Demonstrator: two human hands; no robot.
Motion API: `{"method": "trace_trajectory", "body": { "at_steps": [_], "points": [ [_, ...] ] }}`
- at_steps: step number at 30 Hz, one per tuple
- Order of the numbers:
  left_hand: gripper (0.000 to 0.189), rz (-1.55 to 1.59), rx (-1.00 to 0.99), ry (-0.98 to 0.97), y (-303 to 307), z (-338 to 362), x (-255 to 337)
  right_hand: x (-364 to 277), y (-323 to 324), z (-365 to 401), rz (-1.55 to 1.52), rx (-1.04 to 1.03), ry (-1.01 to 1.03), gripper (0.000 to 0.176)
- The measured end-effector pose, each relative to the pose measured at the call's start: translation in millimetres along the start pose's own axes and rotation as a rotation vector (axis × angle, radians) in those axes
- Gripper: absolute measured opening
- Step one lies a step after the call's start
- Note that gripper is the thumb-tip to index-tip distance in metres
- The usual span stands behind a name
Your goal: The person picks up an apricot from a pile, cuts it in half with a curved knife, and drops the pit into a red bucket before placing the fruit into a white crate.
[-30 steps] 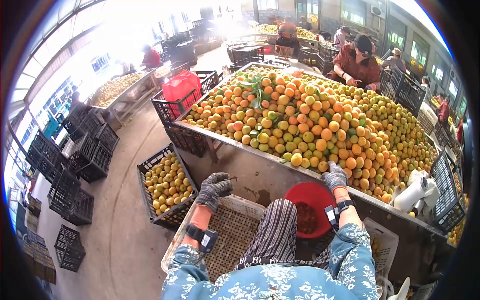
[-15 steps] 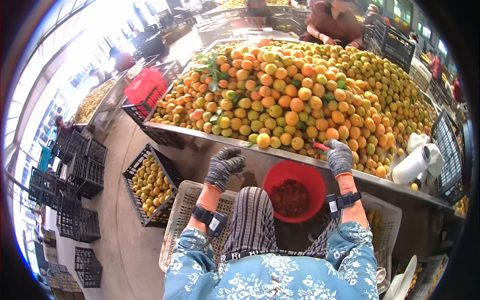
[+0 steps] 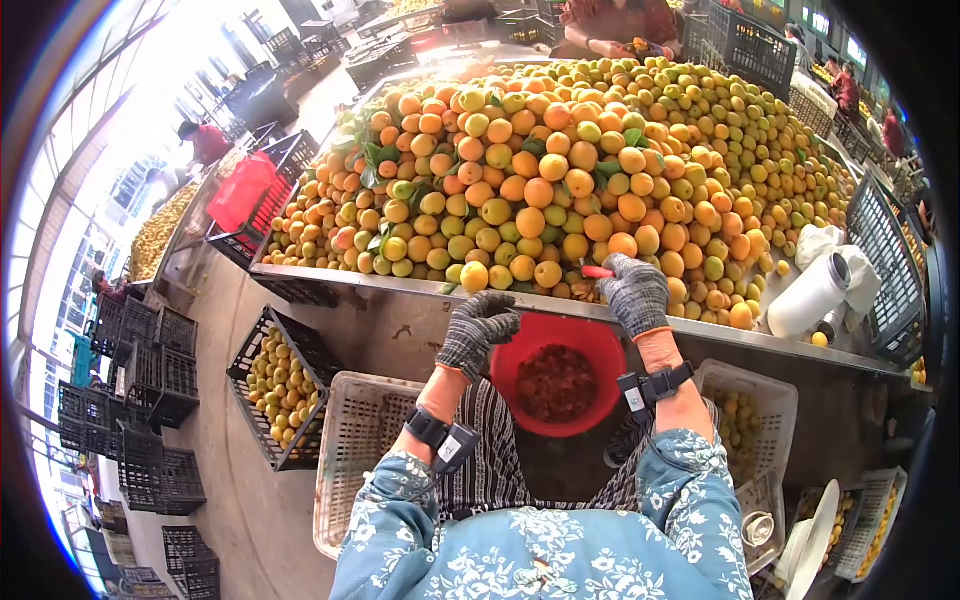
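A big heap of orange and yellow-green fruit (image 3: 530, 190) lies on the metal-edged table (image 3: 450, 289). My right hand (image 3: 636, 295), in a grey striped glove, is closed around a small tool with a red handle (image 3: 598, 272) at the heap's front edge. The tool's far end is hard to make out among the fruit. My left hand (image 3: 478, 335), gloved the same way, hovers just in front of the table edge with its fingers curled together; whether anything is between them is hidden. Below and between my hands stands a red bucket (image 3: 516, 350) with dark reddish scraps inside.
Left of my legs are a white crate (image 3: 340, 450) and a black crate of fruit (image 3: 262, 425). Another white crate (image 3: 780, 400) is at right. A white bottle (image 3: 805, 300) lies on the table's right end. A person (image 3: 620, 25) handles fruit across the table.
The view has shifted, so the table and bucket sit further left and the heap slightly higher. My left hand has moved right, closer to my right hand, which still holds the red-handled tool.
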State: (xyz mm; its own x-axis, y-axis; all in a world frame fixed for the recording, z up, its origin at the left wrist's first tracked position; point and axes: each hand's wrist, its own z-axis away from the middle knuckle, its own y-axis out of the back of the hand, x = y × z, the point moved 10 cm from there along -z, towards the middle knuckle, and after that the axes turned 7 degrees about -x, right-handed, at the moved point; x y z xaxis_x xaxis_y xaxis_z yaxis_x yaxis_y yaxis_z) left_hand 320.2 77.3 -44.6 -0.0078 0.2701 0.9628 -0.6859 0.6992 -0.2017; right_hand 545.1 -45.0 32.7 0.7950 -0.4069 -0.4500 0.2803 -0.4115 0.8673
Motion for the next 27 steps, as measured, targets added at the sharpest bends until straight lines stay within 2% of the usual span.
{"method": "trace_trajectory", "body": {
  "at_steps": [4,5,6,8,10,12,14,15,16,17,18,19,20,21,24,26,27],
  "points": [
    [0.031,-0.069,0.002,-0.021,-2.2,-9.7,8.1,-2.9,42.1,7.4,-0.05,0.13,-0.006,0.017],
    [0.031,-0.102,0.007,-0.029,-3.1,-12.6,11.9,0.0,55.6,13.9,-0.145,0.248,0.088,0.017],
    [0.03,-0.135,0.009,-0.036,-4.6,-16.9,14.8,7.5,60.5,14.5,-0.149,0.249,0.083,0.017],
    [0.031,-0.195,0.012,-0.063,-8.5,-33.6,12.6,64.2,29.9,15.4,-1.167,0.062,-0.297,0.013],
    [0.036,-0.362,0.033,-0.139,-13.9,-49.0,15.8,85.3,12.7,14.9,-1.783,0.094,-0.204,0.015],
    [0.043,-0.368,0.024,-0.114,-18.5,-66.6,4.6,100.6,-10.5,18.2,-2.149,0.127,-0.146,0.016],
    [0.048,-0.791,0.032,-0.301,-36.2,-77.8,18.6,102.9,-25.0,23.8,-2.163,0.083,-0.119,0.017],
    [0.056,-0.884,0.002,-0.243,-43.4,-83.0,18.6,101.5,-31.5,25.1,-2.174,0.038,-0.089,0.018],
    [0.059,-1.0,0.018,-0.264,-48.8,-89.4,20.3,100.2,-44.9,24.0,-2.193,-0.035,-0.113,0.019],
    [0.061,-0.867,0.005,-0.137,-44.7,-97.9,3.7,87.0,-45.1,21.5,-2.156,-0.138,-0.041,0.023],
    [0.064,-1.134,0.016,-0.235,-52.3,-102.4,10.3,93.3,-57.2,19.4,-2.04,-0.153,-0.046,0.025],
    [0.067,-1.301,-0.043,-0.21,-72.5,-101.7,19.8,94.6,-65.1,20.8,-2.045,-0.103,-0.099,0.03],
    [0.065,-1.335,-0.043,-0.244,-82.0,-102.2,25.2,87.0,-61.3,21.9,-2.021,-0.089,-0.108,0.032],
    [0.061,-1.371,0.015,-0.324,-66.7,-114.5,11.0,72.2,-51.3,25.0,-2.15,-0.109,-0.13,0.032],
    [0.057,-1.36,-0.002,-0.233,-70.1,-111.7,11.1,54.3,-43.2,30.0,-2.341,-0.154,-0.011,0.031],
    [0.056,-1.503,0.038,-0.12,-79.3,-103.4,19.0,52.3,-39.3,27.0,-2.455,-0.148,0.089,0.028],
    [0.056,-1.508,0.027,-0.134,-81.8,-105.2,17.2,56.8,-37.1,25.5,-2.469,-0.098,0.112,0.025]
  ]
}}
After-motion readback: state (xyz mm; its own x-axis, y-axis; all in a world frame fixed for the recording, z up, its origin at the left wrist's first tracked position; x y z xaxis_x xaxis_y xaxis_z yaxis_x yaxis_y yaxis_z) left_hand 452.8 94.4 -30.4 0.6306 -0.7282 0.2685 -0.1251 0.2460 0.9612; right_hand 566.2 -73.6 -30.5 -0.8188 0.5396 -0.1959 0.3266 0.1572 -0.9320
